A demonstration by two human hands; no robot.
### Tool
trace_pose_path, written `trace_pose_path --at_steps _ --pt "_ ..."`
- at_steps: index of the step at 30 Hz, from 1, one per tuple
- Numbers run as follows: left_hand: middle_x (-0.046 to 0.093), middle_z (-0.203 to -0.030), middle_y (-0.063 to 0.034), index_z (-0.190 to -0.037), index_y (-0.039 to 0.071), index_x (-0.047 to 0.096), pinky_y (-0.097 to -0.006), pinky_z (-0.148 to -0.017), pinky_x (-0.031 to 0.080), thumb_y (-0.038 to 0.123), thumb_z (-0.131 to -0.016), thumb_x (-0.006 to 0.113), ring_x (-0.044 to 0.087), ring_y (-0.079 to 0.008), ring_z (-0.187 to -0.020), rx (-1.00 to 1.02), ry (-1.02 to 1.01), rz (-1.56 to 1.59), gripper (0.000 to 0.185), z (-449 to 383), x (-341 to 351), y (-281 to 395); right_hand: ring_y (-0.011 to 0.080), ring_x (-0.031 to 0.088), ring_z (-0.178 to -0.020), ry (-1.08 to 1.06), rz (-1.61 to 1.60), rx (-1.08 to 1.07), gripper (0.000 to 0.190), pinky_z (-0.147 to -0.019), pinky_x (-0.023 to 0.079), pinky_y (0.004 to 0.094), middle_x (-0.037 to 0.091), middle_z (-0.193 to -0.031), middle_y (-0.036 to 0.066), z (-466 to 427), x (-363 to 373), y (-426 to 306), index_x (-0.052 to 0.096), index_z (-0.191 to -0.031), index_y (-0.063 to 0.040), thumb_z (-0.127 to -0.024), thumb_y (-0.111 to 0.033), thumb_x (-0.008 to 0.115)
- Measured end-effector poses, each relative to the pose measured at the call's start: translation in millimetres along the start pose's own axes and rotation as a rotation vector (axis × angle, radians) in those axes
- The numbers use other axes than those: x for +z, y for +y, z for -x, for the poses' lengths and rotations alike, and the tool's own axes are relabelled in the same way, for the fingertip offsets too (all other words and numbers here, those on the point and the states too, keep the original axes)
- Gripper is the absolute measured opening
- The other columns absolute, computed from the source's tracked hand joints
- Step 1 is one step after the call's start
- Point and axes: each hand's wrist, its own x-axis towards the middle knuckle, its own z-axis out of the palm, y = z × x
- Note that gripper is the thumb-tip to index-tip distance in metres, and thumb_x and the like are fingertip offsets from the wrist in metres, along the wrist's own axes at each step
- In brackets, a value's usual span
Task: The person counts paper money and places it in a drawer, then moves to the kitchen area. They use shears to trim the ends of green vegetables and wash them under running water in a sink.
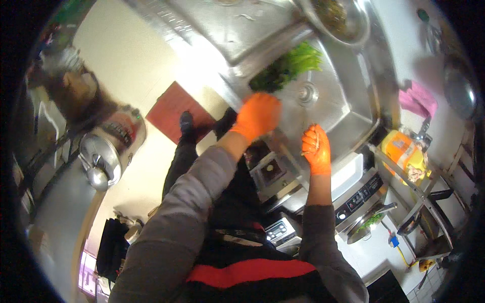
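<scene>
Both my hands wear orange gloves at the near side of a stainless steel sink (329, 113). My left hand (261, 115) is over the sink's edge, close to a bunch of leafy green vegetables (293, 66). It looks curled, but motion blur hides whether anything is in it. My right hand (317, 147) is closed around a thin pale strip (317, 137), whose kind I cannot make out. Beyond that hand is the round drain (307, 94) in the basin floor. The greens lie beside the drain, against the divider.
A metal bowl (364, 32) with brownish-green contents stands at the sink's far corner. To the right are a pink cloth (418, 99), a yellow-orange container (398, 149) and a cooker's control panel (363, 197). A metal ladle (97, 178) rests at a large pot (113, 151) on the left.
</scene>
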Motion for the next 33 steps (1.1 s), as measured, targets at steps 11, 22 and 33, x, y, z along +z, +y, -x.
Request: trace_pose_path --at_steps 11,22,33 --pt "0.069 -0.110 -0.0175 -0.110 0.004 0.069 -0.0472 -0.095 0.049 0.004 -0.089 0.061 0.064 -0.0387 -0.105 -0.553 0.456 0.273 0.022 426 5 -203 0.0118 0.044 -0.058 -0.054 -0.051 0.442 0.023 -0.044 0.034 0.0266 0.046 -0.073 -0.002 -151 -50 227 0.055 -0.094 -0.011 -0.105 -0.030 0.051" --pt "0.073 -0.099 -0.0142 -0.104 0.003 0.070 -0.0371 -0.082 0.056 0.012 -0.100 0.057 0.071 -0.0268 -0.095 -1.235 0.218 0.360 0.016 630 36 -193 0.0348 0.039 -0.147 -0.199 0.141 -0.156 0.073 -0.114 0.037 0.0469 0.046 -0.156 0.019 -344 -124 168 0.046 -0.146 0.002 -0.105 -0.058 0.035" --pt "0.073 -0.100 -0.0130 -0.104 0.001 0.070 -0.0324 -0.088 0.053 0.004 -0.097 0.060 0.070 -0.0237 -0.095 -0.630 0.249 0.870 0.012 332 -33 -167 0.0400 0.047 -0.140 -0.155 0.085 -0.259 0.065 -0.120 0.034 0.0531 0.051 -0.149 0.023 -67 71 276 0.050 -0.142 0.005 -0.104 -0.048 0.052"
